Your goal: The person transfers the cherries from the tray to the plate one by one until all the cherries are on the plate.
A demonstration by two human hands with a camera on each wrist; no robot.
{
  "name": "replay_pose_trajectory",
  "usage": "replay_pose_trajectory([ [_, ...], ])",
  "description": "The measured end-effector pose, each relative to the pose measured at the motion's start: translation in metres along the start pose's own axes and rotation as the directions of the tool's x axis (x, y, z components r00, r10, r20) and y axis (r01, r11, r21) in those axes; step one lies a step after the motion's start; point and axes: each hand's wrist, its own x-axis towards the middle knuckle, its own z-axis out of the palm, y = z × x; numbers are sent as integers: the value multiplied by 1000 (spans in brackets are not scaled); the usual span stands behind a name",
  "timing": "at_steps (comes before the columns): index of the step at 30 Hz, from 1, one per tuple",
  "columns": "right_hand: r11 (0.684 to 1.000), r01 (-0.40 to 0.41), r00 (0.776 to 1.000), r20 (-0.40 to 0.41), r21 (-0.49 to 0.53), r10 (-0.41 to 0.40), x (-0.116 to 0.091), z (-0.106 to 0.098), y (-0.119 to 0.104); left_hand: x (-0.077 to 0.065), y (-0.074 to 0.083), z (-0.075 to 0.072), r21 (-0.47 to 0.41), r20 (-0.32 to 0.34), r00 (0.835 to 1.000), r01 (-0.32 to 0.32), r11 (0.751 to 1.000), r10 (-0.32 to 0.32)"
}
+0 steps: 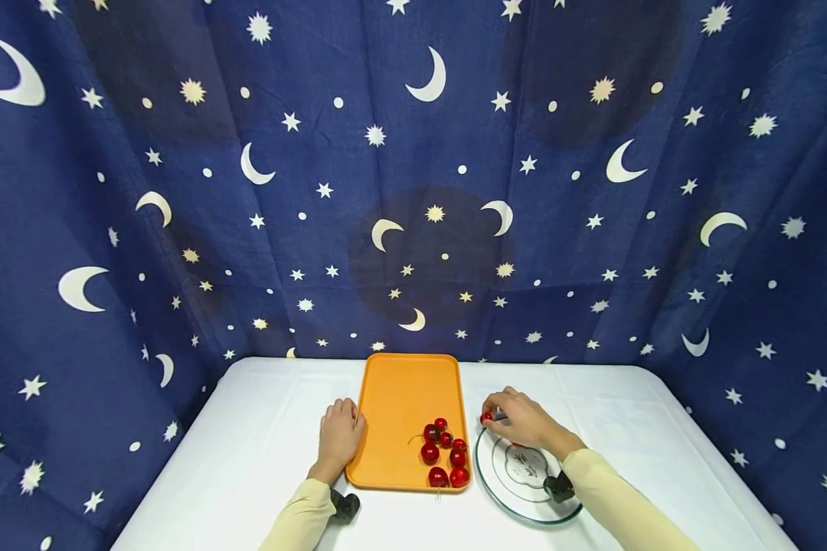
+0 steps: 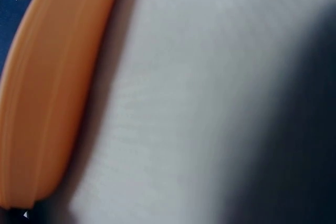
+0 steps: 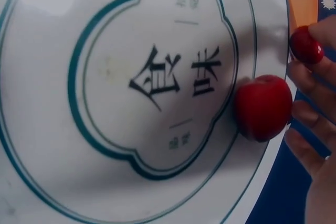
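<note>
Right hand (image 1: 526,421) pinches a cherry (image 1: 485,418) at 11 o'clock of the plate (image 1: 513,496); left hand (image 1: 339,438) touches the tray (image 1: 396,394) at 9 o'clock, grip unclear.

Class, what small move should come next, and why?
Probably carry the cherry left over the orange tray: the right hand pinches it by the tray-side edge of the round plate, and most other cherries lie on that tray.

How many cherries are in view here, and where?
10 cherries: eight on the right of the orange tray, one pinched in the right hand, one on the plate under that hand. Others may be hidden.
</note>
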Motion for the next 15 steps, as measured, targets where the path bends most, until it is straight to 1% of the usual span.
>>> replay_pose_trajectory([
  [4,999,36,999,-18,12,-36,-3,0,3,0,3,-3,6,18,1000,7,1000,-7],
  [7,998,60,998,-14,20,-60,-4,0,5,0,8,-8,-2,-2,1000,-1,1000,1],
  [11,996,82,996,25,33,-83,-4,0,7,0,11,-12,-4,-22,1000,-12,1000,12],
  [13,995,92,995,45,44,-94,-4,0,8,0,11,-12,11,-15,1000,-14,1000,14],
  [15,995,87,994,63,57,-90,-5,0,9,0,11,-12,14,4,1000,-2,1000,2],
])
